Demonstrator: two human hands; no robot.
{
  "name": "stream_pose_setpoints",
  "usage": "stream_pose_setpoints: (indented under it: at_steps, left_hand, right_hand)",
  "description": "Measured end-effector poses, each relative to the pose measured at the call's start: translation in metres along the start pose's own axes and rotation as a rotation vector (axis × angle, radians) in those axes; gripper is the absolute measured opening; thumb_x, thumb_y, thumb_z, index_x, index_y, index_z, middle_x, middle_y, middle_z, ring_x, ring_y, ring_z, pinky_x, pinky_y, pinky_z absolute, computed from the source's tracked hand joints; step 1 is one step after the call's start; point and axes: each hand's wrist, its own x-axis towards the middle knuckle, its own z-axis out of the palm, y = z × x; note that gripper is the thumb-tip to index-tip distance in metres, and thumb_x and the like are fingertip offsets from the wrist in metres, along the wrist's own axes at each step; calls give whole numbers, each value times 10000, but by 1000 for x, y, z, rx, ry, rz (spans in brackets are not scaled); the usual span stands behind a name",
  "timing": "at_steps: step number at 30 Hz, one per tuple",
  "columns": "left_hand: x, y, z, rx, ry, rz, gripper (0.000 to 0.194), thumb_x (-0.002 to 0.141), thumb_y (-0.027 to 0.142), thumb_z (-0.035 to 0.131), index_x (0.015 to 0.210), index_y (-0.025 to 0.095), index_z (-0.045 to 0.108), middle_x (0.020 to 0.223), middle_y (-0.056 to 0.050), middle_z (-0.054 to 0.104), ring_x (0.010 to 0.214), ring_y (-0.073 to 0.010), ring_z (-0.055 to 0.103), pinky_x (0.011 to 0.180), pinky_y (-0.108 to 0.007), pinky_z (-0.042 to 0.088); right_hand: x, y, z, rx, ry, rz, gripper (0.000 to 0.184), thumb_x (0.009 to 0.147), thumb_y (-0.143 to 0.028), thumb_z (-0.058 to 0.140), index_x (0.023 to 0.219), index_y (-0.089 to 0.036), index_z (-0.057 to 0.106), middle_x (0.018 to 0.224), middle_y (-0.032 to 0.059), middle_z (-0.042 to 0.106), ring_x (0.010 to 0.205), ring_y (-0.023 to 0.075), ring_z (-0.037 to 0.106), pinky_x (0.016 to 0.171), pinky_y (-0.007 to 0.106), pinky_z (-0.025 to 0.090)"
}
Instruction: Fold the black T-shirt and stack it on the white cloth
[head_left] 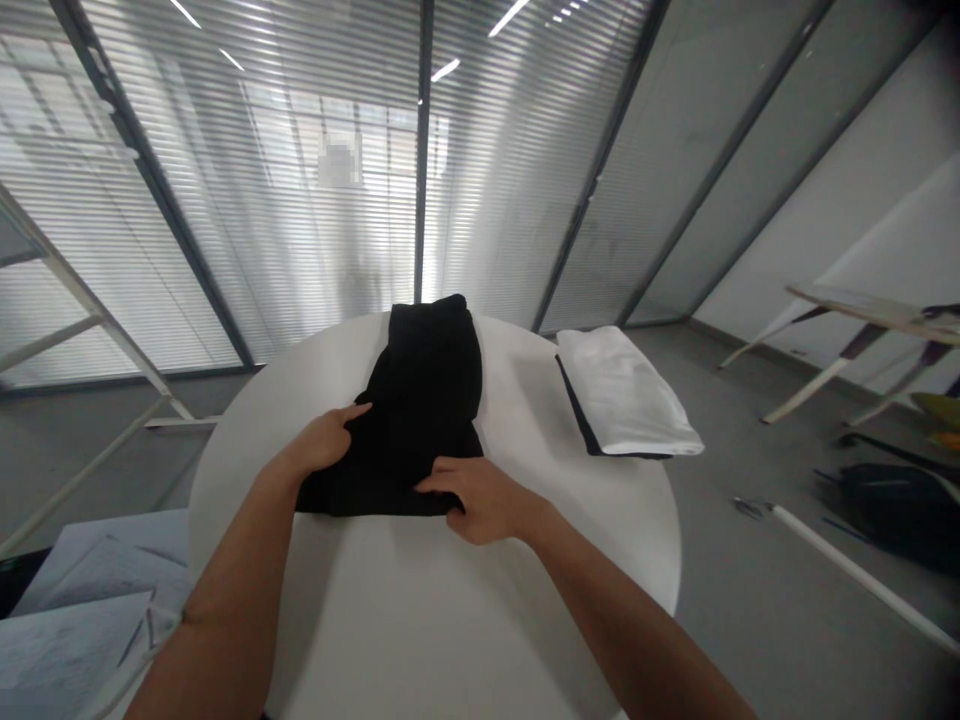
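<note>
We have the fingers of our left hand resting at the left edge of the black cloth — the index finger reaches out straight onto the fabric, while the others curl under, and we cannot tell whether they pinch any of it. The fingers of our right hand are partly open at the near right corner, bent, with a gap between the upper finger and the thumb; they touch the cloth, but a firm hold on it is not clear.

The black cloth lies folded on the round white bench, narrower and rounded at its far end, wider at its near end, with a nearly straight near edge. It sits between our hands and stretches away beyond them. To its right, well apart, a folded white cloth lies over a dark cloth — only the edge shows.
</note>
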Motion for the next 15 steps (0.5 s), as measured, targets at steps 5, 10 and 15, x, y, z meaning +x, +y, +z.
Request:
stream_pose_setpoints:
  at_steps: [5,10,15]
  left_hand:
    - [-4,23,1,-342,73,195,666,664,123,509,1319,208,587,1403,-19,530,1329,-233,452,1157,-374,277]
    - [-1,18,-4,-252,291,164,627,665,119,498,1277,183,622,1366,-38,574,1308,-246,473,1137,-365,306]
    - [8,-6,0,259,108,-98,608,707,143,494,1305,199,593,1108,-79,699,1018,-248,648,962,-352,451]
  right_hand:
    - [0,1,-2,46,-33,-4,525,688,-78,539,1188,-194,648,997,40,626,858,161,593,763,267,448]
    - [-1,-2,-5,53,-21,5,572,695,-77,538,1249,-201,609,1051,48,610,858,157,583,753,265,441]
    - [-1,-4,-7,-32,27,40,519,724,-123,547,1237,-182,606,1000,50,610,764,138,559,681,252,422]
